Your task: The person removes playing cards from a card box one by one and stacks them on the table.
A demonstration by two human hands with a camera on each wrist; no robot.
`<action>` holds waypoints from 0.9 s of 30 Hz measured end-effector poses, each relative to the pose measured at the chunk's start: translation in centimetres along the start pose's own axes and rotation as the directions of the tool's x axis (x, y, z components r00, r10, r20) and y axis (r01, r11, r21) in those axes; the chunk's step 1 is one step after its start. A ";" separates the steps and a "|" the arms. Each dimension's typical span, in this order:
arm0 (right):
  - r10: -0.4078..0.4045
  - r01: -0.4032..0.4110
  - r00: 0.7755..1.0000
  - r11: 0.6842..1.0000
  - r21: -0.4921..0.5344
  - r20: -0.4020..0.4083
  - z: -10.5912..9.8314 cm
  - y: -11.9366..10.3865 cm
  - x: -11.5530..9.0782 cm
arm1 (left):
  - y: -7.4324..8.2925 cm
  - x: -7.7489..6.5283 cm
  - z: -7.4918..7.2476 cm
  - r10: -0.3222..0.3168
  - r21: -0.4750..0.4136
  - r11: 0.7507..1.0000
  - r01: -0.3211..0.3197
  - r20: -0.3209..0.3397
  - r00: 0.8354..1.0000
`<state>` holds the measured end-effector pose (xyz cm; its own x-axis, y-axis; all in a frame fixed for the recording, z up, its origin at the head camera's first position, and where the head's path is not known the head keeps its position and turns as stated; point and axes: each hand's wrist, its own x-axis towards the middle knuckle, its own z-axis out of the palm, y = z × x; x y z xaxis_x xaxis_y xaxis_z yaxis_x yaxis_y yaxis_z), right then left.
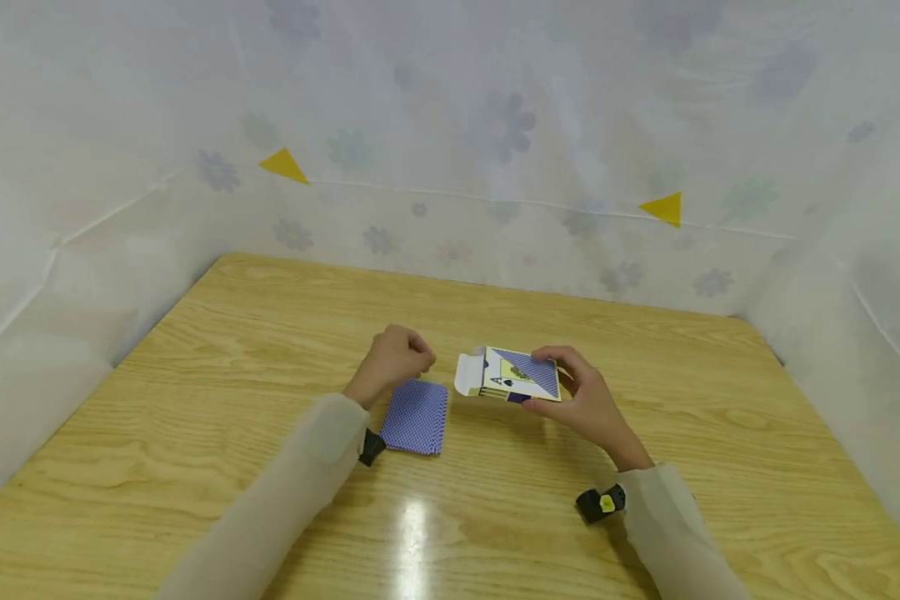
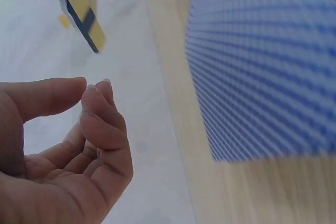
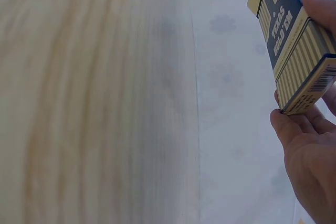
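My right hand (image 1: 588, 404) holds a playing-card box (image 1: 521, 375) above the table, thumb on one edge and fingers on the other. The box shows an ace of spades, and its white end flap (image 1: 468, 375) hangs out toward the left. In the right wrist view the box side reads "Texas Hold 'Em". My left hand (image 1: 393, 358) is just beyond a stack of blue-backed cards (image 1: 414, 418) lying on the table. Its fingers (image 2: 107, 129) are curled with the thumb near the index fingertip, and nothing shows between them.
The wooden table (image 1: 510, 517) meets a flower-patterned white sheet (image 1: 420, 108) at the back and sides. Yellow triangles (image 1: 663, 208) are fixed on the sheet. Black wrist cameras (image 1: 598, 503) sit below both cuffs.
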<state>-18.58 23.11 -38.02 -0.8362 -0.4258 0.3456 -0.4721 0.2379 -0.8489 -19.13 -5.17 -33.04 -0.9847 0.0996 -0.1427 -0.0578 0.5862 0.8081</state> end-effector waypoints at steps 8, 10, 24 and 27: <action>-0.011 0.011 1.000 1.000 -0.004 0.011 0.4 0.0 0.1 | 2.0 -0.2 1.3 0.035 -0.045 0.998 -0.033 0.045 0.998; -0.011 0.011 1.000 1.000 -0.012 0.011 0.4 0.0 0.2 | 2.2 -0.3 1.5 0.039 -0.024 0.999 -0.038 0.037 0.999; -0.028 0.028 0.999 1.000 0.012 0.019 0.7 -0.3 0.3 | 2.9 -0.2 2.8 0.048 0.015 0.999 -0.050 0.092 0.995; -0.032 0.031 0.999 0.999 0.023 0.023 0.7 -0.4 0.3 | 2.8 -0.3 3.0 0.044 0.009 0.999 -0.046 0.109 0.993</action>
<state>-18.50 22.25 -37.89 -0.8140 -0.4531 0.3633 -0.4917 0.2047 -0.8464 -18.51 -1.10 -32.47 -0.9625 0.2129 -0.1683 -0.0112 0.5883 0.8085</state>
